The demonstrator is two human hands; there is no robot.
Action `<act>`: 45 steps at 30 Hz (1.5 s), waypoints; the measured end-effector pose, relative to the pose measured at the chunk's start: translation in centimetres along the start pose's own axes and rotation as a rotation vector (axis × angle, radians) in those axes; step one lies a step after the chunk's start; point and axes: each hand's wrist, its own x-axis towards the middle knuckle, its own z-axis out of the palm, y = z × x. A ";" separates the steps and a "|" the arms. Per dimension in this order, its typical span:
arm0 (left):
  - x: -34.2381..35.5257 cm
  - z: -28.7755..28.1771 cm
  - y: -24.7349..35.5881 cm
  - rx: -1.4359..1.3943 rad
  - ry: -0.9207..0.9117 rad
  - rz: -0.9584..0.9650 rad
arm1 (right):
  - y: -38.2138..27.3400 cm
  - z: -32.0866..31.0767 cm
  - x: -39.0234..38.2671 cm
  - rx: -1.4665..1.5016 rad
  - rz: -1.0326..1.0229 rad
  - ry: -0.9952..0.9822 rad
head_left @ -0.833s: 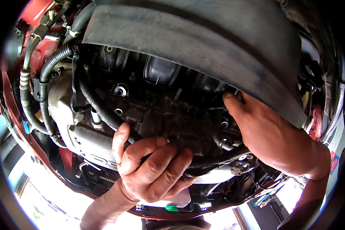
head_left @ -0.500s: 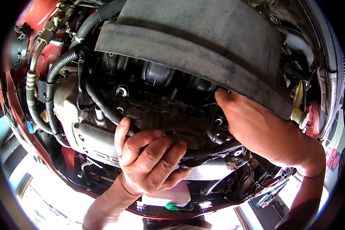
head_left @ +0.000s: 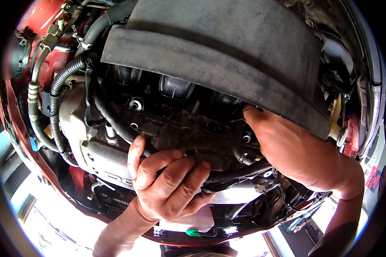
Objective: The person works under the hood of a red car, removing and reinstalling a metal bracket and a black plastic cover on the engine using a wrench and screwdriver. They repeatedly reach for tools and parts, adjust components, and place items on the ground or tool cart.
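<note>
My left hand (head_left: pixel 169 184) lies over the front of the engine, fingers curled around a thick black wiring harness (head_left: pixel 111 124). The harness passes beneath these fingers and comes out again on their right. To the right, my right hand (head_left: pixel 283 141) reaches under the near edge of a large dark grey plastic cover (head_left: pixel 227 47). Its fingers are hidden below the cover, so whether they hold anything does not show. Black intake runners (head_left: pixel 176 87) peek out under the cover's edge. Beneath both hands is the grimy engine top (head_left: pixel 176 132), with a silver-grey valve cover (head_left: pixel 105 160) at its left.
Ribbed black hoses (head_left: pixel 55 103) and a metal pipe (head_left: pixel 33 98) run down the left. A whitish reservoir (head_left: pixel 186 220) with a green cap (head_left: pixel 193 232) sits at the near edge. Red bodywork (head_left: pixel 38 171) borders the bay. A yellow-handled part (head_left: pixel 336 115) stands right of the cover.
The grey cover has shifted slightly toward me, its near edge now a little lower. My right hand has moved slightly nearer with it. The left hand stays almost in place on the harness.
</note>
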 end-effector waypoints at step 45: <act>0.9 0.8 -0.1 0.027 0.095 0.067 | -4.1 0.8 -1.0 1.278 0.739 0.415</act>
